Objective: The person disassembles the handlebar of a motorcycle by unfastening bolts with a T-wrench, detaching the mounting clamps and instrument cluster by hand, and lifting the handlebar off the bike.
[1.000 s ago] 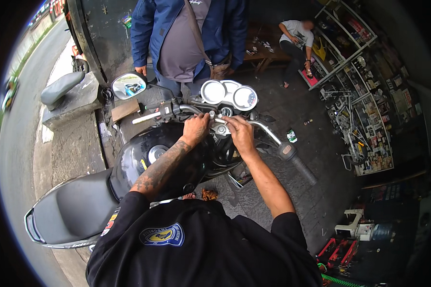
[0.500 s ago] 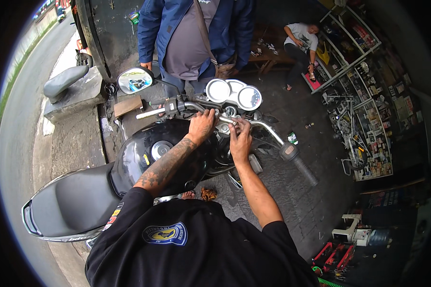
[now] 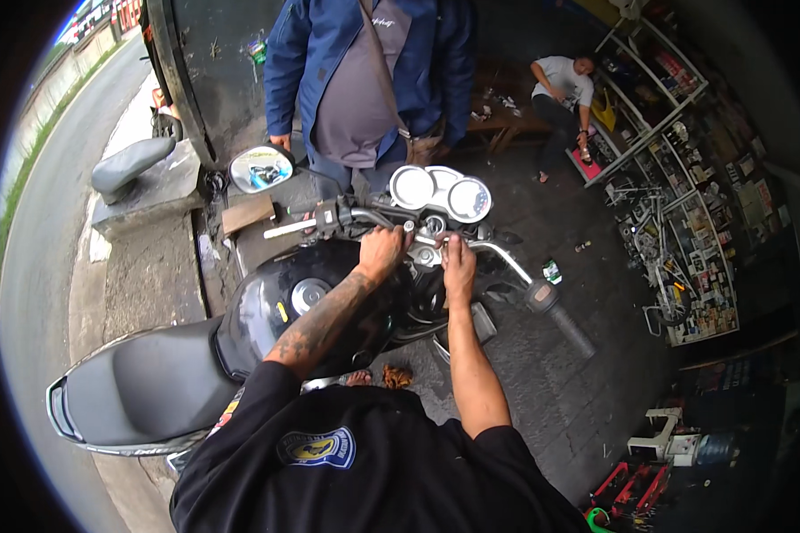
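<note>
In front of me stands a black motorcycle, its silver handlebar point(image 3: 505, 258) crossing ahead of its fuel tank point(image 3: 267, 298). My left hand point(image 3: 382, 252) is closed at the bar's middle, left of the silver top clamp point(image 3: 427, 256). Just right of the clamp, my right hand point(image 3: 458, 265) is closed on the bar, thumb uppermost; its curled fingers hide what lies beneath them. Two round gauges point(image 3: 440, 193) sit beyond my hands. The bar's right end carries a black rubber grip point(image 3: 571, 330), while its left end point(image 3: 291, 228) is bare pale tube.
A person in a blue jacket point(image 3: 286, 80) stands beyond the gauges; another person point(image 3: 562, 84) sits by a bench. Shelves of parts point(image 3: 698, 240) line the right. A red metal stand point(image 3: 631, 490) is at lower right. A loose seat point(image 3: 133, 167) rests on a concrete block point(image 3: 151, 191).
My right hand has turned and closed from a fingertip hold into a fist at the bar. My left hand stays by the clamp. The view has shifted slightly.
</note>
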`<state>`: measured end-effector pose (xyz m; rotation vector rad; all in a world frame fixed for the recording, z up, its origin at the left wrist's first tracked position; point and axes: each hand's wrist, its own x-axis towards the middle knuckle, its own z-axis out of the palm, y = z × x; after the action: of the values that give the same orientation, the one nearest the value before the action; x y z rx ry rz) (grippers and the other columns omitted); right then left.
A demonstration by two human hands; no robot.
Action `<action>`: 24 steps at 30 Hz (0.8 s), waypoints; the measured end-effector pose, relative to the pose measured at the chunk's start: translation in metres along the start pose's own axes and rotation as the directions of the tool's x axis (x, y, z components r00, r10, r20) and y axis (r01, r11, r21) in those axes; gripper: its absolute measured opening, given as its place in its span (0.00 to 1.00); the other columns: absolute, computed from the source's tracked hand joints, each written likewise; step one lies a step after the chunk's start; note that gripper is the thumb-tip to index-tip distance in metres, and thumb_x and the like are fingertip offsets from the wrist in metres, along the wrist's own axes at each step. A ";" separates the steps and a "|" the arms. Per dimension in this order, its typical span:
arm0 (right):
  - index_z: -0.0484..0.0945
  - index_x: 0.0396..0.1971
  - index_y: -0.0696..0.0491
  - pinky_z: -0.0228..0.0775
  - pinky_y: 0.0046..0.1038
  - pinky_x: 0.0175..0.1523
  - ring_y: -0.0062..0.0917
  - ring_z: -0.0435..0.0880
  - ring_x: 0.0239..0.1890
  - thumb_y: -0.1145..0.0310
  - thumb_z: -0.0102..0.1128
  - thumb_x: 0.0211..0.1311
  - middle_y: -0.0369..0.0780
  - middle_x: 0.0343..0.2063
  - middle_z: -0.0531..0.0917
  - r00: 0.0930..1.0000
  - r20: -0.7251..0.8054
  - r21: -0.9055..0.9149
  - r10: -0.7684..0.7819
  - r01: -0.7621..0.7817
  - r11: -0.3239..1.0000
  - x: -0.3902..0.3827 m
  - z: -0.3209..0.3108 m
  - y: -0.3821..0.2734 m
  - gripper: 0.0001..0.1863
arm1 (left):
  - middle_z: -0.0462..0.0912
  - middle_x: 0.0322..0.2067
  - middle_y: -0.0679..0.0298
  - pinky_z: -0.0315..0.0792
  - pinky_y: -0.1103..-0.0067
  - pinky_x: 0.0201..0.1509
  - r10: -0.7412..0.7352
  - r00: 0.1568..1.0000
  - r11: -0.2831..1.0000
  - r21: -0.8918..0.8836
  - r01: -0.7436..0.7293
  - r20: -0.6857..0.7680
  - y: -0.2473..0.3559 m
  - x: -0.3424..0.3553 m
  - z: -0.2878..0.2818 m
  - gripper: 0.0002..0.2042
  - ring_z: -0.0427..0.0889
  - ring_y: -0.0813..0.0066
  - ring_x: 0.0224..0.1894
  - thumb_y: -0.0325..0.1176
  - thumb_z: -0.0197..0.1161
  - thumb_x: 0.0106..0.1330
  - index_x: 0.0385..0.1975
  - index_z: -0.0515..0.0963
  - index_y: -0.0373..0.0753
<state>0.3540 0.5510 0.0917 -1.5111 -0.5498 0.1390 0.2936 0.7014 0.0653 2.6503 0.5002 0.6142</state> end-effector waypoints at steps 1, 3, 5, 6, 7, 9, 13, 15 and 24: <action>0.79 0.32 0.55 0.50 0.15 0.23 0.09 0.60 0.18 0.53 0.42 0.73 0.30 0.20 0.74 0.997 0.011 0.006 0.072 -0.072 0.997 0.005 -0.002 0.000 0.23 | 0.82 0.22 0.53 0.77 0.64 0.28 -0.016 1.000 1.000 -0.002 0.016 0.014 0.003 0.003 -0.005 0.18 0.83 0.55 0.28 0.47 0.56 0.65 0.22 0.79 0.38; 0.78 0.30 0.55 0.51 0.16 0.23 0.09 0.61 0.18 0.52 0.42 0.73 0.31 0.21 0.75 0.999 0.035 -0.032 0.035 -0.034 0.999 0.015 0.002 -0.001 0.23 | 0.81 0.21 0.53 0.77 0.65 0.27 0.003 1.000 1.000 0.014 -0.003 0.007 0.000 0.006 -0.005 0.20 0.83 0.57 0.26 0.50 0.57 0.64 0.21 0.79 0.39; 0.75 0.28 0.58 0.63 0.26 0.29 0.23 0.72 0.22 0.53 0.41 0.73 0.37 0.20 0.76 0.995 -0.102 -0.189 0.003 -0.023 0.982 0.010 0.017 -0.003 0.24 | 0.82 0.23 0.53 0.77 0.65 0.28 -0.014 1.000 0.999 0.029 0.014 -0.001 0.002 0.004 -0.005 0.19 0.83 0.56 0.29 0.51 0.56 0.64 0.30 0.76 0.38; 0.75 0.29 0.58 0.65 0.31 0.32 0.32 0.74 0.24 0.55 0.40 0.73 0.43 0.20 0.77 0.991 -0.099 -0.383 -0.089 0.044 0.922 0.005 0.024 -0.008 0.23 | 0.82 0.23 0.53 0.77 0.65 0.28 -0.024 1.000 0.999 0.028 0.023 0.006 -0.001 0.000 -0.005 0.19 0.83 0.56 0.29 0.51 0.56 0.64 0.30 0.76 0.38; 0.74 0.30 0.59 0.67 0.37 0.34 0.42 0.77 0.26 0.57 0.39 0.73 0.48 0.20 0.77 0.981 -0.075 -0.562 -0.180 0.108 0.820 0.003 0.029 -0.013 0.22 | 0.81 0.25 0.53 0.77 0.64 0.28 0.003 0.999 1.000 0.008 -0.002 -0.036 -0.004 -0.002 -0.004 0.19 0.83 0.54 0.28 0.51 0.56 0.64 0.34 0.73 0.38; 0.73 0.33 0.59 0.66 0.46 0.38 0.54 0.76 0.33 0.59 0.41 0.71 0.55 0.25 0.78 0.975 -0.050 -0.641 -0.218 0.137 0.756 0.004 0.034 -0.031 0.18 | 0.81 0.27 0.53 0.76 0.63 0.28 0.028 0.996 1.000 -0.013 -0.029 -0.084 -0.008 -0.004 -0.005 0.20 0.83 0.52 0.28 0.51 0.56 0.64 0.38 0.70 0.38; 0.70 0.39 0.60 0.68 0.49 0.38 0.55 0.78 0.35 0.60 0.48 0.69 0.58 0.29 0.79 0.996 0.088 -0.793 0.006 0.066 0.605 0.007 0.024 -0.034 0.16 | 0.77 0.34 0.52 0.77 0.65 0.32 0.044 0.995 0.998 -0.043 -0.048 -0.094 -0.008 -0.009 -0.006 0.21 0.82 0.53 0.34 0.47 0.60 0.62 0.43 0.66 0.36; 0.69 0.38 0.60 0.68 0.48 0.38 0.55 0.78 0.35 0.61 0.49 0.68 0.58 0.30 0.79 0.988 0.117 -0.723 -0.095 0.151 0.675 0.001 0.022 -0.027 0.15 | 0.74 0.40 0.51 0.75 0.65 0.39 0.048 0.986 0.996 -0.062 -0.058 -0.157 -0.003 -0.013 -0.011 0.23 0.78 0.53 0.42 0.44 0.63 0.60 0.45 0.66 0.33; 0.67 0.36 0.64 0.72 0.48 0.35 0.54 0.80 0.29 0.70 0.50 0.64 0.58 0.25 0.79 0.909 0.406 -0.771 -0.095 0.397 0.498 0.012 0.010 -0.037 0.11 | 0.71 0.41 0.50 0.73 0.63 0.47 -0.022 0.992 0.954 -0.299 -0.016 -0.124 -0.003 -0.028 -0.009 0.25 0.75 0.48 0.45 0.36 0.66 0.54 0.49 0.66 0.35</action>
<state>0.3512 0.5625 0.1298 -2.3655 -1.2229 -0.1615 0.2653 0.6947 0.0618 2.3345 0.4096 0.7938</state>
